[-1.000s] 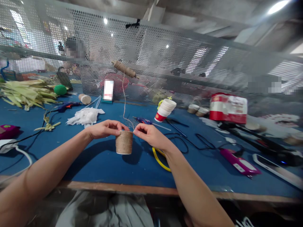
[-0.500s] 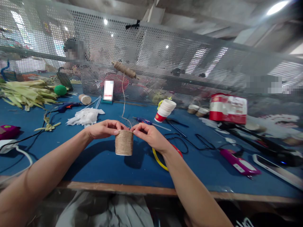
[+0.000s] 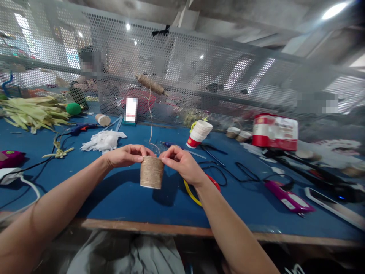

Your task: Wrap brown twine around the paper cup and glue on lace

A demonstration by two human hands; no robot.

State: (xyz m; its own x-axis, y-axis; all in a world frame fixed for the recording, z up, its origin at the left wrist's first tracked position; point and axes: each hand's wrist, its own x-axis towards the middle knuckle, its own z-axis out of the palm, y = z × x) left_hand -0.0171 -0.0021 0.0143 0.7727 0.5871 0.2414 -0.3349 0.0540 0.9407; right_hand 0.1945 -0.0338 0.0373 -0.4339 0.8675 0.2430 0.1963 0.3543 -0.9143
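A small cup wrapped in brown twine point(image 3: 152, 173) hangs above the blue table, held between both hands. My left hand point(image 3: 128, 156) pinches its upper left rim, thumb at the front and fingers behind. At the upper right rim, my right hand point(image 3: 182, 163) has thumb and forefinger closed on the cup's edge. A loose strand of twine point(image 3: 151, 129) runs from behind the cup up to a twine spool point(image 3: 151, 84) mounted on the mesh panel. The cup's inside is hidden from me.
A stack of paper cups point(image 3: 199, 133) and a blue glue gun point(image 3: 171, 144) lie behind my right hand. Crumpled white material point(image 3: 104, 140) is at left, near corn husks point(image 3: 34, 110). Rightward are black cables, a purple device point(image 3: 289, 196) and a phone point(image 3: 333, 207).
The wrapped cup has shifted slightly right and turned a little between my hands. My right hand has edged right with it; my left hand stays nearly in place.
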